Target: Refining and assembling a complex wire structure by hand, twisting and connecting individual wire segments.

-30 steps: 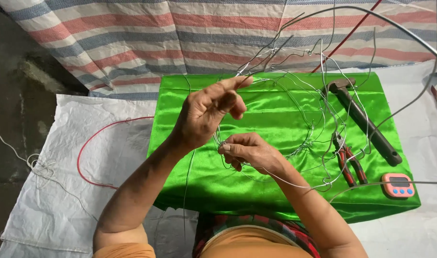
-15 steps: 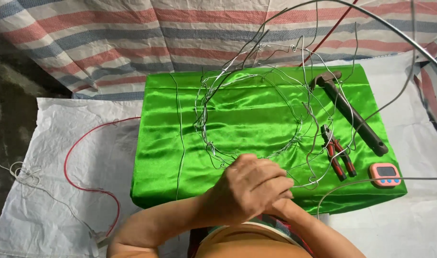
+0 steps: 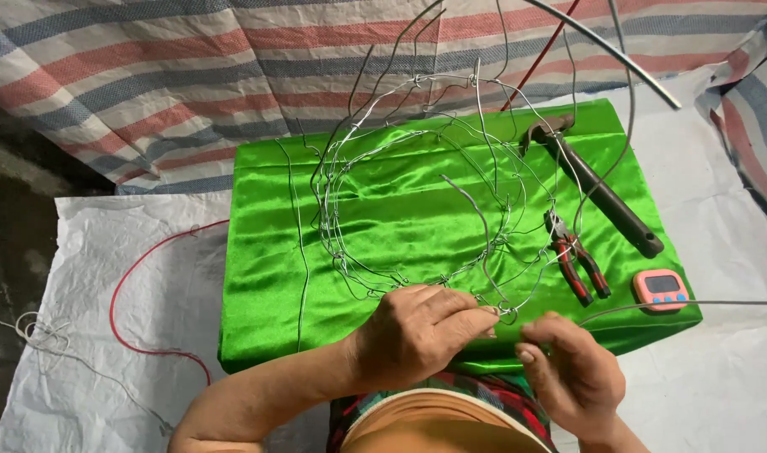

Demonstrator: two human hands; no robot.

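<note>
Your left hand (image 3: pixel 417 331) had its grip pinched narrow on the near rim of the round cage of thin silver wire (image 3: pixel 417 193), at the front edge of the bright green satin-covered tabletop (image 3: pixel 266 252). Half a second before, both hands were bunched together low at that edge; now they had come apart, and your right hand (image 3: pixel 568 369) sat just beside the left, fingers curled with the thumb up, its grip closed on a long grey wire strand (image 3: pixel 685 304) running off to the right. The wire cage stood on the green cloth, its loops rising toward the striped tarpaulin (image 3: pixel 148 75). The red-handled pliers (image 3: pixel 578 260), the dark-handled hammer (image 3: pixel 601 193) and the small pink timer (image 3: pixel 661 288) lay where they had lain, right of the cage.
</note>
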